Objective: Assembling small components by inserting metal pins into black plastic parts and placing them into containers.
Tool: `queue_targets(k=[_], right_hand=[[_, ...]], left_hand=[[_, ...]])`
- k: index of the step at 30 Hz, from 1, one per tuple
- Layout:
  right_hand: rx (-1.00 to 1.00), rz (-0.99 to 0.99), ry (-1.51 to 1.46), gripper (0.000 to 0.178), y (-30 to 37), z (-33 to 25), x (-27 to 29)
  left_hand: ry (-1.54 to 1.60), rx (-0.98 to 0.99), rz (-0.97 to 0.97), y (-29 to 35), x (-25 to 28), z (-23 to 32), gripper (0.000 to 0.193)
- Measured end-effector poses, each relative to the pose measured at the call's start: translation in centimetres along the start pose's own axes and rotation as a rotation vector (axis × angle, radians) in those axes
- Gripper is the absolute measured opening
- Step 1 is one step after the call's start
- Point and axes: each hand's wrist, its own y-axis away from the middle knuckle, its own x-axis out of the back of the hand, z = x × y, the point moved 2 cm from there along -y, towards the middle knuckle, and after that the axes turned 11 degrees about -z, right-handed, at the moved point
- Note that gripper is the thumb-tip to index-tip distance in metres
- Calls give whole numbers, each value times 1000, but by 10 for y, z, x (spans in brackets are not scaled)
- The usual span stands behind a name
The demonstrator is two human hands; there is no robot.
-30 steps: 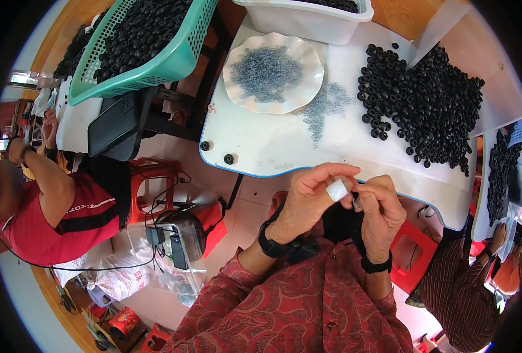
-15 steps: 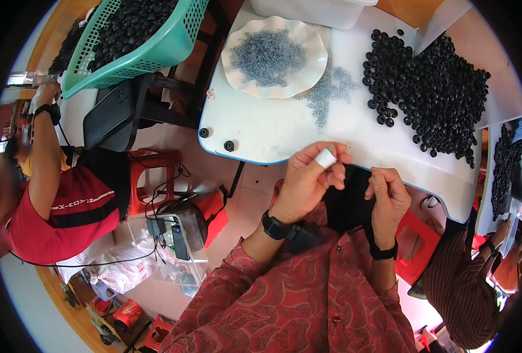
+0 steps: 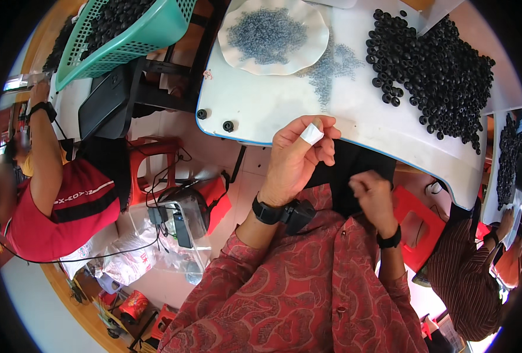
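Note:
My left hand (image 3: pixel 299 154) is raised at the near edge of the white table (image 3: pixel 255 115), its fingers curled in and a white wrap (image 3: pixel 312 134) around the thumb. Whatever it pinches is too small to make out. Lower and to the right, over my lap, my right hand (image 3: pixel 375 199) is blurred; its fingers look drawn together, and I cannot see what is between them. A scalloped white plate (image 3: pixel 231 53) holds small clear blue-grey beads (image 3: pixel 267 36), with more spilled beside it. To the right lies a large heap of black ring-shaped beads (image 3: pixel 449 82).
Two black beads (image 3: pixel 228 126) sit at the table's left corner. A green basket (image 3: pixel 181 23) of black beads stands at the upper left. A person in a red shirt (image 3: pixel 75 206) is on the left, another in a striped top (image 3: pixel 467 282) on the right. A red stool (image 3: pixel 411 229) stands below the table.
My right hand has moved down and slightly left, away from the table edge. My left hand has shifted a little up and left in view, still curled. The view has tilted slightly downward.

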Motion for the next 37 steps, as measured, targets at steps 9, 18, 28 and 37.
queue_targets(k=[9, 18, 28, 37], right_hand=[[-106, -597, 627, 14, 5, 8, -52], [-67, -567, 647, 14, 6, 10, -54], [4, -532, 608, 15, 7, 15, -58], [-101, -591, 509, 15, 8, 24, -54]], left_hand=[[-7, 69, -13, 3, -6, -12, 24], [-51, 102, -5, 6, -12, -13, 25], [-54, 116, 7, 4, -13, -15, 23], [-145, 135, 17, 2, -9, -15, 24]])
